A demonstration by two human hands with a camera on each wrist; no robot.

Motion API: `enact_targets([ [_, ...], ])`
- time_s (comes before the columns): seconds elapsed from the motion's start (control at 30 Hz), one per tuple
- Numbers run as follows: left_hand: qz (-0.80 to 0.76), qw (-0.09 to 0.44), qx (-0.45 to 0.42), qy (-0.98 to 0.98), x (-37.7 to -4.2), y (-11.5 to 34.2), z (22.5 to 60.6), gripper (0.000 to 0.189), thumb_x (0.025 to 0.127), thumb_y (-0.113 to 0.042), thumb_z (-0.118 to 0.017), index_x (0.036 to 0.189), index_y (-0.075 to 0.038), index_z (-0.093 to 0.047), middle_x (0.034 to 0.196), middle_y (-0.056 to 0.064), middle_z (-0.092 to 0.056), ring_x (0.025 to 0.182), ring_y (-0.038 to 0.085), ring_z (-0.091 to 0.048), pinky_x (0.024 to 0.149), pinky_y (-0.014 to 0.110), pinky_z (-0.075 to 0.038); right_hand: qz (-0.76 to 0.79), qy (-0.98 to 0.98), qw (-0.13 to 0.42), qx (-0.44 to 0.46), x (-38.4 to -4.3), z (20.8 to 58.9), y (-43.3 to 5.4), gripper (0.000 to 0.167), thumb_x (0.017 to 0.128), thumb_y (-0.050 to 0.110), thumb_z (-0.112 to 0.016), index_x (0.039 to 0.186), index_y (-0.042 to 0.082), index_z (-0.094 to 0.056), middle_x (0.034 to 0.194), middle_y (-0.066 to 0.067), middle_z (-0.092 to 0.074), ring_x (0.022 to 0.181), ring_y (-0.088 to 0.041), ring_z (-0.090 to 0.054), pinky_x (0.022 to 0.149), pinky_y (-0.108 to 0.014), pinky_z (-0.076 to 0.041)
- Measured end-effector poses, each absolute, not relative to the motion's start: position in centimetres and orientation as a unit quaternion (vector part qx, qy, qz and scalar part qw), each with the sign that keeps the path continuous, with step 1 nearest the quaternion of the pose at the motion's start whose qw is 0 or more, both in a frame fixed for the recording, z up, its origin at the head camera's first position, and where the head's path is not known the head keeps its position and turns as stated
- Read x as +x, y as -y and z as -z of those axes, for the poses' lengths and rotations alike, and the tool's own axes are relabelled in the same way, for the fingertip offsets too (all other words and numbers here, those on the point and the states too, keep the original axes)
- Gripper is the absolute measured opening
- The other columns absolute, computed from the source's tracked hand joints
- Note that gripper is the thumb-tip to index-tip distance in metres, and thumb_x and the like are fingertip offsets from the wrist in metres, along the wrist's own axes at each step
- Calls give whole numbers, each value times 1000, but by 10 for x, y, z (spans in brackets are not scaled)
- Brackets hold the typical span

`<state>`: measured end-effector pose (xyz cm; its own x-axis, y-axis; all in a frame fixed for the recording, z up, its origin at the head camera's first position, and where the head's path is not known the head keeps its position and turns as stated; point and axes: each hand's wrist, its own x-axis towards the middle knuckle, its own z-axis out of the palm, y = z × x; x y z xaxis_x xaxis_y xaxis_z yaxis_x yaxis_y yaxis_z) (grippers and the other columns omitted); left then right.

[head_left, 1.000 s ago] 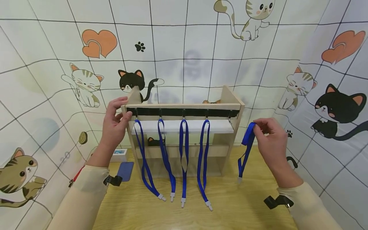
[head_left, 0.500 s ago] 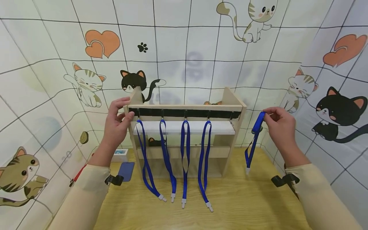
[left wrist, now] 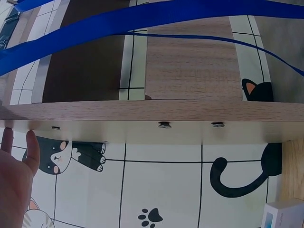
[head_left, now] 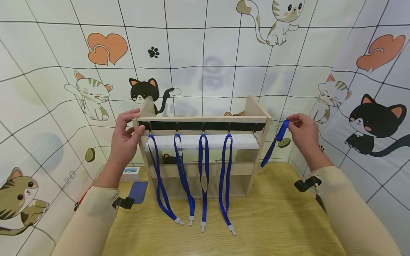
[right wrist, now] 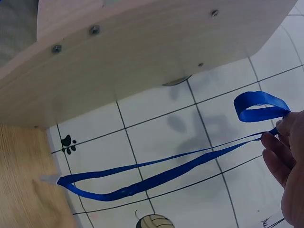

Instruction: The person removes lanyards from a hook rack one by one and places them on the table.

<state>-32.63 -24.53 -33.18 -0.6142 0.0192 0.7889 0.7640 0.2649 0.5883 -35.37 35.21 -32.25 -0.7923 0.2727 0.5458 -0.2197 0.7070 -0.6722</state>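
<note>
A small wooden shelf (head_left: 196, 170) stands on the table with a black strip (head_left: 190, 126) of metal hooks along its top front. Several blue lanyards (head_left: 204, 209) hang from hooks, their white clips low. The rightmost hook (head_left: 255, 134) carries none. My left hand (head_left: 125, 144) grips the shelf's upper left side, thumb at the front; in the left wrist view its fingertips touch the side panel (left wrist: 190, 111). Right of the shelf, my right hand (head_left: 302, 137) pinches another blue lanyard (head_left: 276, 142) near its top loop. The right wrist view shows that strap (right wrist: 156, 183) stretching toward its pale clip.
On the wooden table (head_left: 256, 224), a dark blue flat card-like piece (head_left: 138, 192) and a white box (head_left: 130, 174) lie left of the shelf. Cat-patterned walls (head_left: 192, 46) close in behind and on both sides. The shelf's right side panel (right wrist: 142, 52) stands near the right hand.
My right hand first moved right and up with the lanyard, then slightly back left; the lanyard now swings toward the shelf. My left hand keeps its place on the shelf.
</note>
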Motion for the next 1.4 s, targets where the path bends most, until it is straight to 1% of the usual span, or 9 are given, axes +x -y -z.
enact_targets([
  [0.23,542,341,-270,719,-325,244,332,41,109,-1,-66,148,-1,-56,163,5,-52,147,23,-51,107,32,-49,-356,881,312,-12,-360,340,-360,25,110,20,-66,125,1,-74,120,-19,-73,100,-23,-63,68,-13,-44],
  [0.37,548,340,-267,716,-324,244,331,40,109,1,-65,148,0,-56,163,5,-52,147,23,-51,106,32,-49,-353,884,305,-4,-358,347,-362,25,110,20,-66,124,0,-73,119,-20,-73,99,-27,-65,67,-16,-46],
  [0.5,556,338,-266,711,-324,244,332,40,108,3,-64,147,1,-56,163,5,-52,147,23,-51,107,33,-48,-352,894,277,-4,-359,355,-362,22,110,19,-66,123,2,-72,114,-21,-74,95,-32,-68,65,-21,-49],
  [0.67,568,334,-265,704,-324,244,333,39,108,3,-64,147,2,-55,162,4,-52,147,25,-51,106,34,-48,-364,900,240,11,-363,374,-364,18,111,15,-65,120,1,-71,109,-21,-77,97,-40,-75,68,-22,-51],
  [0.73,569,333,-266,704,-324,244,333,39,109,3,-64,147,2,-55,162,4,-52,147,26,-51,106,34,-47,-370,901,225,17,-363,380,-365,16,111,13,-64,119,1,-71,109,-20,-77,98,-40,-76,71,-22,-52],
  [0.87,565,335,-266,705,-323,243,333,39,109,3,-64,147,2,-55,163,4,-52,147,26,-51,107,34,-47,-375,905,198,26,-364,391,-364,16,111,14,-64,119,2,-71,108,-19,-78,99,-36,-77,78,-31,-53],
  [0.97,567,335,-265,704,-323,243,334,40,108,4,-64,147,2,-55,163,4,-52,147,26,-51,107,35,-47,-372,910,180,35,-366,403,-364,15,111,12,-64,119,0,-70,110,-20,-77,100,-37,-77,80,-35,-53],
  [1.2,568,335,-268,702,-323,243,334,40,108,4,-63,147,3,-54,163,7,-51,147,26,-51,108,34,-47,-364,918,154,43,-371,431,-367,11,111,7,-64,116,0,-70,109,-19,-75,97,-37,-76,75,-32,-55],
  [1.4,569,339,-270,699,-324,242,333,40,109,3,-63,148,2,-54,164,7,-51,146,25,-51,107,33,-48,-376,916,138,39,-375,447,-370,12,109,6,-65,116,-2,-71,106,-19,-74,94,-37,-75,71,-31,-54],
])
